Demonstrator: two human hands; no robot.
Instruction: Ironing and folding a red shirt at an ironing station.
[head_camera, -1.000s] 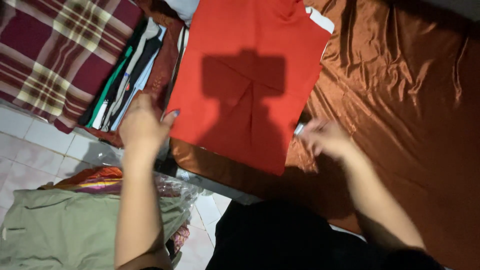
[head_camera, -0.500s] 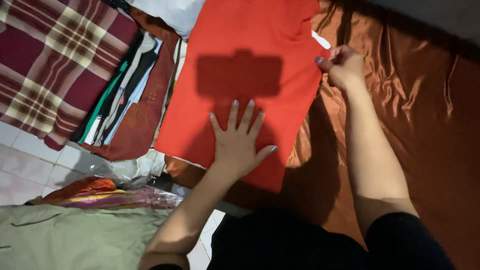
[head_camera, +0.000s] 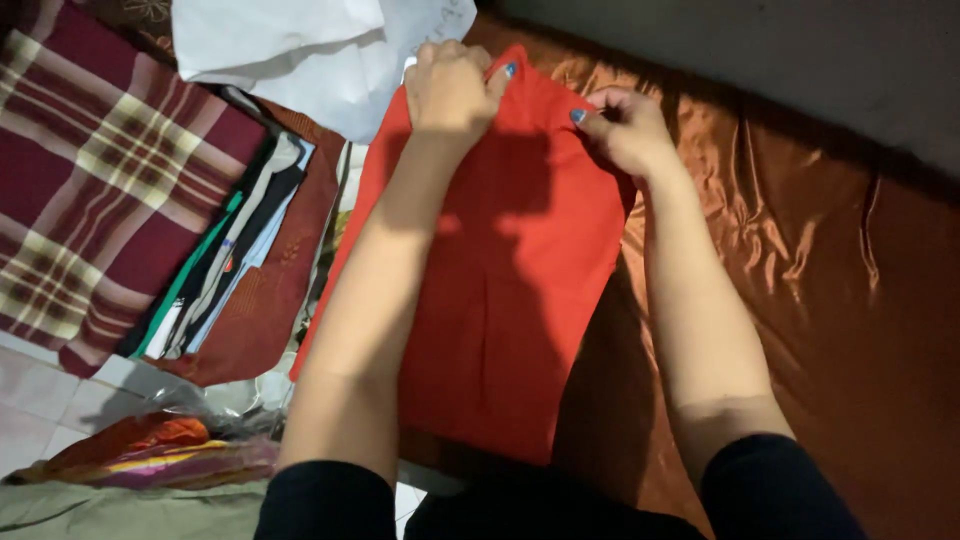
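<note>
- At the far left I see a maroon plaid blanket (head_camera: 90, 190) spread flat, running off the left edge of the view.
- Just right of it lies a stack of folded clothes (head_camera: 225, 265), their edges showing as green, black, white and pale blue stripes, resting on a brown patterned cloth (head_camera: 265, 320).
- Below those, at the lower left, an orange and multicoloured bundle (head_camera: 150, 450) lies in clear plastic beside the pale floor tiles (head_camera: 40, 400).
- At the top, a white plastic bag (head_camera: 290, 50) touches the upper left corner of the red garment (head_camera: 520, 300), so that corner is crowded.
- The red garment lies lengthwise on the bed, folded into a long panel over the brown satin sheet (head_camera: 830, 330); its near edge reaches the bed's edge by my lap.
- My left hand (head_camera: 450, 90) is closed in a fist at the garment's far edge, pinching the red cloth between thumb and fingers.
- My right hand (head_camera: 625, 125) sits just beside it, fingers curled shut on the same far edge.
- Both forearms lie over the garment and hide part of its middle.
- To the right, the satin sheet is wrinkled and carries nothing else; that is the open side.
- Along the top right runs a grey wall (head_camera: 800, 70), closing off the far side of the bed.
</note>
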